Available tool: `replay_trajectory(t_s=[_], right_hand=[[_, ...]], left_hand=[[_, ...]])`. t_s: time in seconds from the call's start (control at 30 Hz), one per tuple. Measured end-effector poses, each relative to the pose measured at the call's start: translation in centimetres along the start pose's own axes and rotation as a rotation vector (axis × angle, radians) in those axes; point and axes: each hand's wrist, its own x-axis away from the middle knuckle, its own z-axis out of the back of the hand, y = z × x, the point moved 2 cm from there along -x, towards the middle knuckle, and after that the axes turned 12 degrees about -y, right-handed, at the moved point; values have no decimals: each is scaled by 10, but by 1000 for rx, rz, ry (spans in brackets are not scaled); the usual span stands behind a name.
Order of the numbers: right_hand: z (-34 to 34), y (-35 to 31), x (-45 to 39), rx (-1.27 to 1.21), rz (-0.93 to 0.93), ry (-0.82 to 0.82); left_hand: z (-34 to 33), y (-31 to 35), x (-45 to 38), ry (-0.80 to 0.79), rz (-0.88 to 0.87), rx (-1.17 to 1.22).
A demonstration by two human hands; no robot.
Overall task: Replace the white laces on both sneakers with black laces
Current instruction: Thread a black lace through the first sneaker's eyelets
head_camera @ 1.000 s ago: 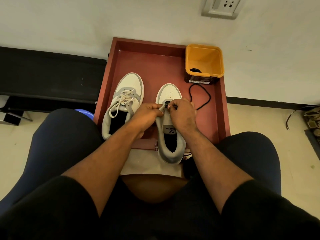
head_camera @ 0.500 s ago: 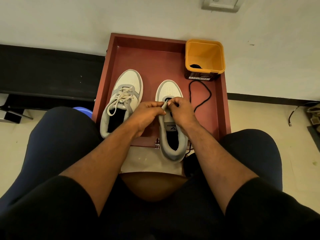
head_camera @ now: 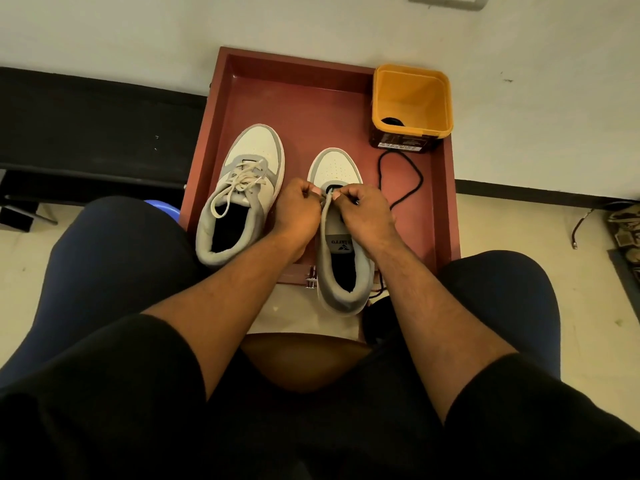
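Observation:
Two white-and-grey sneakers stand on a red-brown tray (head_camera: 304, 98). The left sneaker (head_camera: 242, 202) carries loose white laces (head_camera: 239, 181). The right sneaker (head_camera: 341, 258) has its heel hanging over the tray's near edge. A black lace (head_camera: 412, 181) crosses its lowest eyelets and loops over the tray to the right. My left hand (head_camera: 298, 213) pinches the grey eyelet flap on the shoe's left side. My right hand (head_camera: 367, 213) pinches the black lace at the right flap, fingers curled. The fingertips of both hands almost meet over the tongue.
An orange tub (head_camera: 412, 98) with something black inside stands at the tray's back right corner. A wall rises just behind the tray, with a black baseboard (head_camera: 86, 133) to the left. My knees flank the tray. A cable (head_camera: 585, 223) lies on the floor at right.
Both hands stay at the right sneaker's lower eyelets, their fingertips shifting slightly together. The camera has tilted down a little, so the tray sits lower in view.

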Motion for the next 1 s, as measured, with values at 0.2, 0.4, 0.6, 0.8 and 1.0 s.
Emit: replay_trajectory(t_s=[0.2, 0.4, 0.6, 0.8, 1.0], right_hand=[[25, -8, 7, 359, 80, -107], [37, -16, 21, 570, 60, -43], [40, -25, 38, 635, 92, 22], [31, -26, 45, 459, 294, -22], [32, -20, 46, 100, 363, -60]], left_hand=[[25, 32, 16, 20, -89, 638], [88, 77, 42, 467, -703, 688], [169, 49, 26, 880, -842, 397], [124, 47, 31, 695, -789, 31], [27, 13, 40, -119, -529, -562]])
